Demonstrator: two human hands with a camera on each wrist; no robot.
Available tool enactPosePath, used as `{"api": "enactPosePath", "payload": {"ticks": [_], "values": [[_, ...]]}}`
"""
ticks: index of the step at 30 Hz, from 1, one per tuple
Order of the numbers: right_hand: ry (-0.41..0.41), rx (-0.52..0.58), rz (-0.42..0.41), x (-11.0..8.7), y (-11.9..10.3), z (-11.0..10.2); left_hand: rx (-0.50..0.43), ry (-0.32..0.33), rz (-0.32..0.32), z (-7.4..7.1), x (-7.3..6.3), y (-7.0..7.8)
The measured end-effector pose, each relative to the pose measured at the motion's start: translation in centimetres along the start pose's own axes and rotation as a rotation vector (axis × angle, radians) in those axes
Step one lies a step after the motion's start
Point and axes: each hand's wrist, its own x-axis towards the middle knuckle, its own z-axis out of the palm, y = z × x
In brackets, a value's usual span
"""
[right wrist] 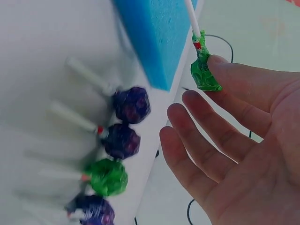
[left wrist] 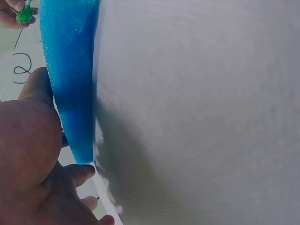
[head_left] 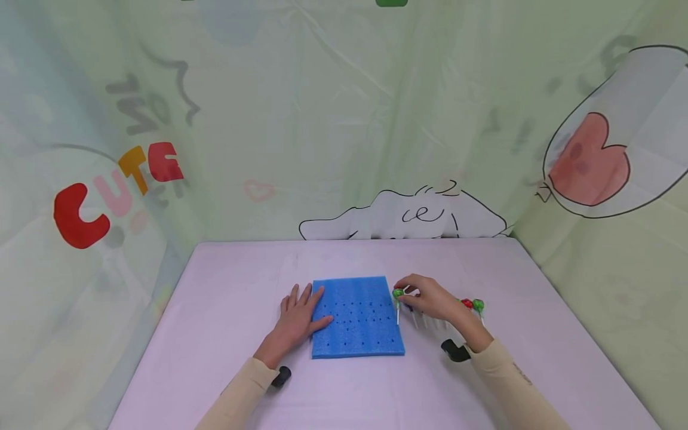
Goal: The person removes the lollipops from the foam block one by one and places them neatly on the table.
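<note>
In the head view a blue foam board with rows of small holes lies flat on the table. My left hand rests on its left edge, fingers spread, and the thumb reaches over the near part. Beside the board's right edge, my right hand pinches a green lollipop by its wrapped head, between thumb and index finger. Its white stick points down towards the table, and the other fingers stay loosely extended. Under this hand, the right wrist view has purple lollipops and another green lollipop lying in a row.
Farther right along the row, a red lollipop and a green-wrapped one show past my right wrist. The right forearm partly hides the row. A pale cloth covers the table, and printed curtains hang behind it and at both sides.
</note>
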Motion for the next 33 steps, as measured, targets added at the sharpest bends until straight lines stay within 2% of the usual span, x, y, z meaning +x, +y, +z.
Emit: {"api": "enactPosePath", "payload": {"ticks": [15, 24, 33], "values": [[0.037, -0.040, 0.046, -2.0, 1.8, -2.0, 0.005, 0.004, 0.003, -0.1, 0.0, 0.0], [0.048, -0.060, 0.023, -2.9, 2.9, -3.1, -0.003, -0.002, -0.008, 0.0, 0.1, 0.1], [0.045, -0.075, 0.040, -3.9, 4.3, -4.4, -0.003, -0.007, -0.012, 0.1, 0.2, 0.0]]}}
